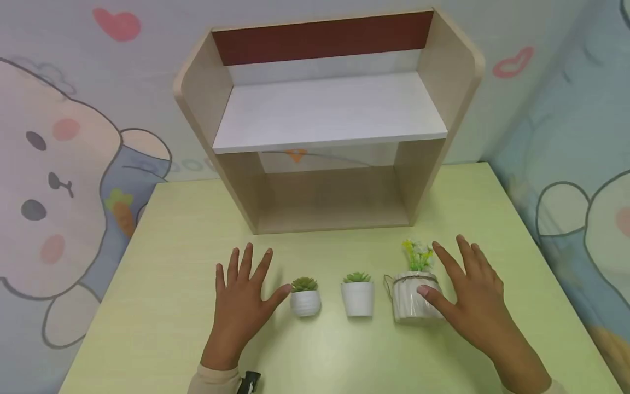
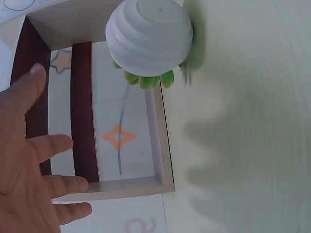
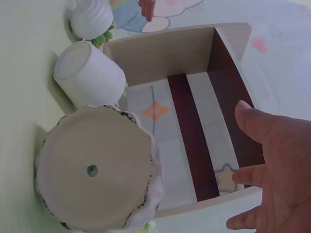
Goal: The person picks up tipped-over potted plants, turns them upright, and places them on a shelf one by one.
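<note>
Three potted plants lie on their sides in a row, bases towards me: a small succulent in a ribbed white pot (image 1: 305, 304), a succulent in a smooth white pot (image 1: 357, 300), and yellow flowers in a larger whitish pot (image 1: 416, 298) tied with a cord. My left hand (image 1: 241, 306) hovers with fingers spread, its thumb beside the ribbed pot. On the other side my right hand (image 1: 474, 303), also spread, has its thumb overlapping the flower pot in the head view. Neither hand holds anything. In the right wrist view, the flower pot's base (image 3: 95, 167) shows a small hole.
Behind the pots stands a wooden two-tier shelf (image 1: 330, 117) with a white middle board and a dark red back strip. It rests on a pale yellow-green table (image 1: 187, 262). Cartoon-printed wall coverings (image 1: 54, 175) rise at the back and sides.
</note>
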The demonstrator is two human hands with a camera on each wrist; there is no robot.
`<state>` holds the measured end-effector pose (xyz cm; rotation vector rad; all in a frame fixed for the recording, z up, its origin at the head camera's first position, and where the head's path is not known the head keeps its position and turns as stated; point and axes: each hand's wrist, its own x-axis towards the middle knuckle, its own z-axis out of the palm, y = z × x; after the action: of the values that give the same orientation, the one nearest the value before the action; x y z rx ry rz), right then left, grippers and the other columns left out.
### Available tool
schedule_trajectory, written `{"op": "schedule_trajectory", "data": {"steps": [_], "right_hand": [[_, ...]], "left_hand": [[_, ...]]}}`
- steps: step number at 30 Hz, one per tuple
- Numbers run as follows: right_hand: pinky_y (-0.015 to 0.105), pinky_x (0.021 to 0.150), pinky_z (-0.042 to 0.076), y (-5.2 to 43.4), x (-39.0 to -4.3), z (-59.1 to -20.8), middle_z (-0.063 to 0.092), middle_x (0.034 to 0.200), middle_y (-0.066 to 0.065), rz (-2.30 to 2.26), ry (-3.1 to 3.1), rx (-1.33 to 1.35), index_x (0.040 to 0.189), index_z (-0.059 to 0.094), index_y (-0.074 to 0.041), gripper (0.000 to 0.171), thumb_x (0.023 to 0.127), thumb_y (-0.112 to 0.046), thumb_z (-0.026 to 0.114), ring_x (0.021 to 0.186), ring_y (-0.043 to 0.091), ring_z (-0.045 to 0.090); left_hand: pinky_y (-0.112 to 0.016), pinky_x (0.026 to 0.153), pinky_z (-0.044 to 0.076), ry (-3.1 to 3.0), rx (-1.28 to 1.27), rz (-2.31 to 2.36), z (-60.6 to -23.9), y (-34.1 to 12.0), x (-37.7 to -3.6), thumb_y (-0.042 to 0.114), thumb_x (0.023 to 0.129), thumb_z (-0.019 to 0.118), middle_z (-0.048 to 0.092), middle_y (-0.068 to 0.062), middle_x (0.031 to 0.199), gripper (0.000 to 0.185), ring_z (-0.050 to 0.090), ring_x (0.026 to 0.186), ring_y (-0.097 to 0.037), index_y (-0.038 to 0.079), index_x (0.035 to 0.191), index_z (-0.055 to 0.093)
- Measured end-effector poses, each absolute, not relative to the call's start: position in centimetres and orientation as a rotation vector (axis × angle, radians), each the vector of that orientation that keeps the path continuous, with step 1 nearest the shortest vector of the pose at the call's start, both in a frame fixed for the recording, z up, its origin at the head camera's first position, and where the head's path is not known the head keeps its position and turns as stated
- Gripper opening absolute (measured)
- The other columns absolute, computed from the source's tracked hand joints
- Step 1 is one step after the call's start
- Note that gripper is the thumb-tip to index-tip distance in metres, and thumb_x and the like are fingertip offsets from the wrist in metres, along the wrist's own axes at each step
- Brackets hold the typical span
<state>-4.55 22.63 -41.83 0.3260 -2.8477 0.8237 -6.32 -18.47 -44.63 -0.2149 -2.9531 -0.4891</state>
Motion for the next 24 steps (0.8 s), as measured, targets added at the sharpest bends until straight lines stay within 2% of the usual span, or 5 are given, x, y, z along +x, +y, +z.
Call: {"op": "schedule_trajectory", "data": {"steps": [4,7,9,15,24], "right_hand": [[0.083,0.094,0.031,23.1,-4.2,-42.0,0.030,0.162,0.034,0.891,-2.828,0.291,0.158,0.043,-0.008,0.073,0.097,-0.034,0.075,0.133,0.067,0.038],[0.080,0.094,0.036,23.2,-3.6,-42.0,0.036,0.159,0.033,0.938,-2.791,0.246,0.153,0.050,-0.004,0.066,0.097,-0.028,0.076,0.131,0.064,0.042],[0.078,0.094,0.037,23.2,-3.2,-42.0,0.038,0.158,0.031,0.963,-2.768,0.212,0.150,0.053,-0.004,0.062,0.096,-0.026,0.076,0.133,0.062,0.042],[0.075,0.095,0.038,23.0,-2.4,-41.7,0.043,0.156,0.028,0.985,-2.743,0.167,0.146,0.055,-0.002,0.058,0.095,-0.021,0.076,0.135,0.058,0.041],[0.072,0.101,0.037,22.4,-2.6,-41.8,0.047,0.154,0.028,1.031,-2.756,0.137,0.146,0.054,0.003,0.057,0.097,-0.020,0.073,0.138,0.054,0.043]], "left_hand": [[-0.058,0.092,0.055,-2.762,-0.215,-0.605,-44.2,-18.6,-7.1,0.036,0.096,0.076,0.069,-0.020,0.130,0.046,0.066,0.117,-0.041,0.005,0.130,0.072],[-0.049,0.064,0.058,-2.588,-0.226,-0.722,-43.0,-19.2,-8.3,0.019,0.094,0.077,0.078,-0.012,0.097,0.018,0.074,0.082,-0.032,0.003,0.103,0.079],[-0.042,0.066,0.058,-2.473,-0.241,-0.824,-41.8,-19.8,-9.4,0.012,0.094,0.076,0.078,-0.009,0.090,0.010,0.074,0.076,-0.029,0.003,0.096,0.079],[-0.022,0.092,0.051,-2.094,-0.263,-1.133,-35.6,-21.1,-12.6,0.002,0.090,0.077,0.078,-0.013,0.104,0.017,0.073,0.096,-0.028,-0.003,0.107,0.077],[-0.034,0.113,0.040,-1.926,-0.160,-1.531,-28.1,-21.6,-17.8,0.016,0.087,0.070,0.058,-0.005,0.139,0.059,0.051,0.133,-0.018,0.005,0.142,0.055]]}}
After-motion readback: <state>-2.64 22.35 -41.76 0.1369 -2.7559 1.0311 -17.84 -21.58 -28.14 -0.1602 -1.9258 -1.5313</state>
